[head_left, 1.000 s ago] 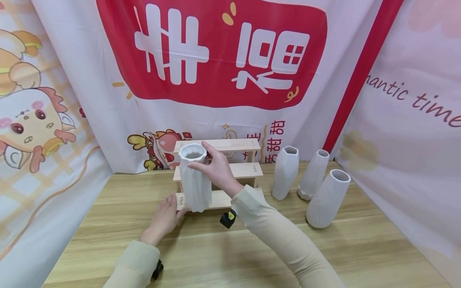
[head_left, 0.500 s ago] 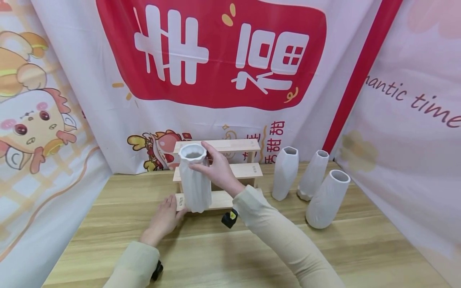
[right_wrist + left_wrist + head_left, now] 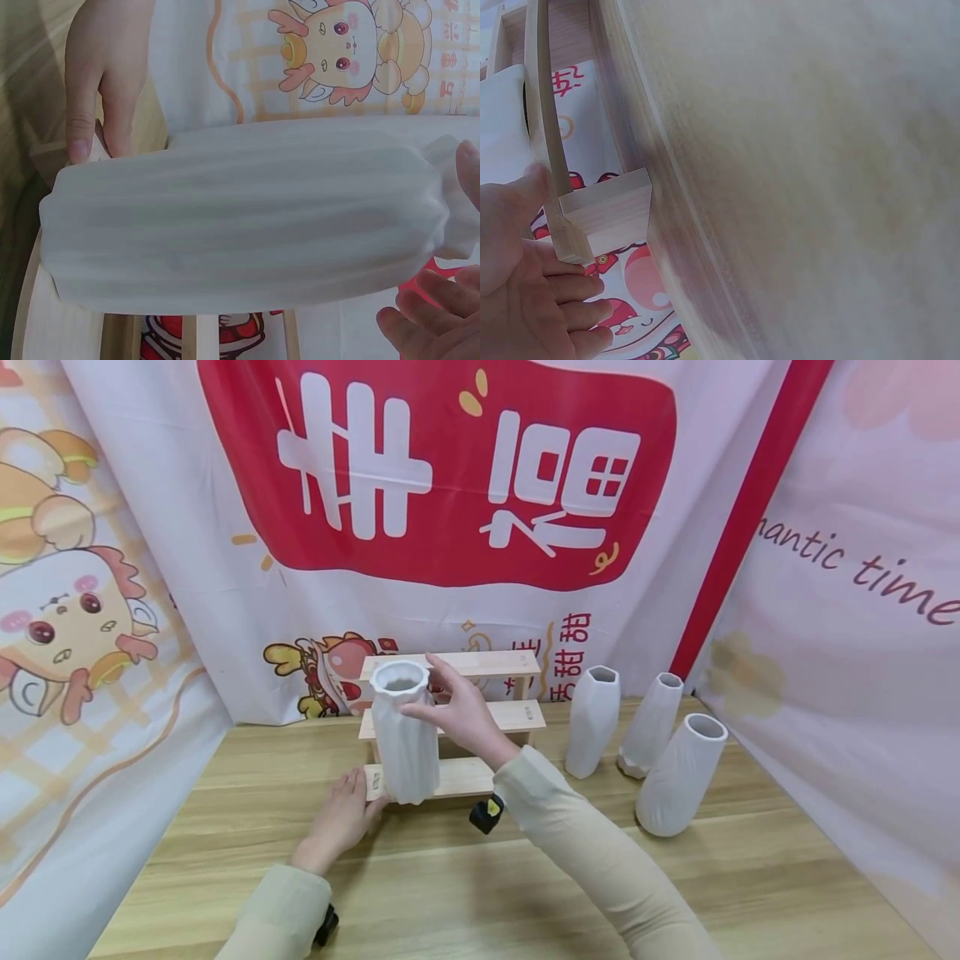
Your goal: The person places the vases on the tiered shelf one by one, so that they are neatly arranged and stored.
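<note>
A white ribbed vase (image 3: pixel 405 743) with a scalloped rim stands upright on the lowest board of a three-tier wooden shelf stand (image 3: pixel 465 777). My right hand (image 3: pixel 465 710) is at the vase's neck, its thumb in front and forefinger behind. In the right wrist view the spread fingers (image 3: pixel 431 311) are apart from the vase, with the thumb close beside its neck. My left hand (image 3: pixel 341 814) holds the left end of the lowest board. The left wrist view has its thumb against the board edge and its fingers past the end.
To the right on the wooden table (image 3: pixel 450 893) stand a faceted white vase (image 3: pixel 592 727), a narrow-necked white vase (image 3: pixel 651 731) and a smooth rounded white vase (image 3: pixel 682 777). A printed cloth backdrop (image 3: pixel 442 552) hangs close behind the shelf stand.
My right hand has shifted slightly to the right, its thumb drawing back from the vase's front. The vase and my left hand stay in place.
</note>
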Demonstrator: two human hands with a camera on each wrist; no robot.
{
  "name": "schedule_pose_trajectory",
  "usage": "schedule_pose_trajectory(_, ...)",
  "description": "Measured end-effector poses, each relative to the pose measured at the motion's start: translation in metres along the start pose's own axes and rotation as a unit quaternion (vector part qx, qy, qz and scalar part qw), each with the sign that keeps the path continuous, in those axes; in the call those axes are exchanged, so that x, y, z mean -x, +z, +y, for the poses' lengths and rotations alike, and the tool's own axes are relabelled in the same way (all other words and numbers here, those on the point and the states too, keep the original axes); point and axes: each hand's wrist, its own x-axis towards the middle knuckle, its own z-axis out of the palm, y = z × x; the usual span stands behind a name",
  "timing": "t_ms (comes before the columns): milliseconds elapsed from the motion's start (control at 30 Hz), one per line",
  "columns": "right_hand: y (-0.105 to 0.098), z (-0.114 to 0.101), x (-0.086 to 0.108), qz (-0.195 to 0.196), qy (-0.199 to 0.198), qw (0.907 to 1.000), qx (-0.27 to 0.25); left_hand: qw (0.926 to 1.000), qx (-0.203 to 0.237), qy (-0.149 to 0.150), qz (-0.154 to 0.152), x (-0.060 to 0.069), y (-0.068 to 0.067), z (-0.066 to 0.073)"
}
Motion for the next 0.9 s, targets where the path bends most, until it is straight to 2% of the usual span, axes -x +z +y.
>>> schedule_pose_trajectory(233, -0.013, 0.006, 0.002, -0.002, 0.021, 0.9998, -0.004, 1.0, 0.001, 0.004, 0.003, 0.0, 0.001, -0.001)
schedule_pose_trajectory(467, -0.03, 0.006, 0.006, 0.017, 0.002, 0.9998, -0.006, 0.9999, -0.001, 0.005, 0.009, 0.001, 0.001, -0.001)
schedule_pose_trajectory(733, -0.054, 0.004, 0.014, 0.035, 0.001, 0.9988, -0.035, 0.9999, -0.001, 0.01, 0.014, 0.002, 0.001, 0.001)
schedule_pose_trajectory(900, -0.07, -0.001, 0.021, 0.048, 0.004, 0.9984, -0.029, 0.9998, -0.002, 0.011, 0.014, 0.002, 0.001, 0.001)
